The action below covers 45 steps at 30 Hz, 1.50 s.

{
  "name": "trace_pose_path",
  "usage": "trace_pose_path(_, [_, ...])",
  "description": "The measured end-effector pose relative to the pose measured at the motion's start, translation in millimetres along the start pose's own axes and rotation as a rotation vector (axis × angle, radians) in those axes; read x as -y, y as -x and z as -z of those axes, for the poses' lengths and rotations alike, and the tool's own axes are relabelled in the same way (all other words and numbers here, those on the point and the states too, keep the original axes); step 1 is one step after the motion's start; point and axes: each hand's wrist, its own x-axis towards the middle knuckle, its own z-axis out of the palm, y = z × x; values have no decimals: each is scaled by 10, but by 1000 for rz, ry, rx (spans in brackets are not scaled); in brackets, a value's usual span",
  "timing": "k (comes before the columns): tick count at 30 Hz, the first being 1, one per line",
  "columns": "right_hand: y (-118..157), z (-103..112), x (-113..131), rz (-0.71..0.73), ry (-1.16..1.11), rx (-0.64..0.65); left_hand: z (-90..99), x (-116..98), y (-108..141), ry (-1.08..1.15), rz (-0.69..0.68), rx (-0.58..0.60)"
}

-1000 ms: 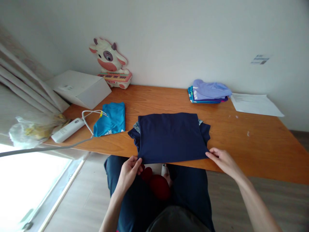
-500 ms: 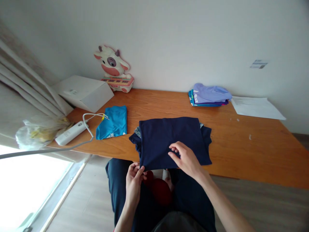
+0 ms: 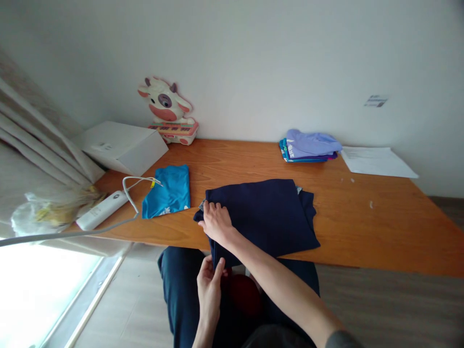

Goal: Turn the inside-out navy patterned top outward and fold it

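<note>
A dark navy cloth (image 3: 268, 212) lies folded at the table's front edge, its near left corner hanging over. Patterned grey fabric and more navy cloth show from under its sides. My left hand (image 3: 212, 280) pinches that near left corner between thumb and fingers. Across the cloth reaches my right arm, and my right hand (image 3: 217, 222) is at the left edge, its fingers curled down on the navy fabric. The fingertips of the right hand are partly hidden.
Left on the wooden table (image 3: 232, 157) are a blue cloth (image 3: 172, 191), a white device (image 3: 102, 210) with a cable, a white box (image 3: 125, 145) and a cow toy (image 3: 168, 111). Folded clothes (image 3: 311, 145) and white paper (image 3: 379, 162) lie at the back right.
My right hand has moved left from the cloth's middle to its left edge. The left hand, with the corner in it, is slightly lower and further right. The view has shifted a little.
</note>
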Motion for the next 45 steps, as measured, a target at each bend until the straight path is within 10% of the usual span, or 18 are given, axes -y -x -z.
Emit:
trace_pose_path(9, [-1, 428, -444, 7, -588, -68, -642, -306, 201, -48, -313, -186])
trace_pose_path(14, [493, 1039, -1410, -155, -1353, -268, -1409, -476, 418, -441, -613, 214])
trace_pose_path(18, [936, 1206, -2253, -400, -1291, -291, -1814, -325, 561, -642, -740, 602])
trace_pose_path(21, [1101, 1127, -2551, -383, -1095, -348, -1866, -131, 642, -720, -795, 669])
trace_pose_path(32, [1048, 998, -2636, -394, -824, -356, -1504, -13, 371, -1108, -775, 517])
trace_pose_path(45, [734, 1143, -2639, -142, -642, -149, -1994, 16, 174, -1121, -742, 461])
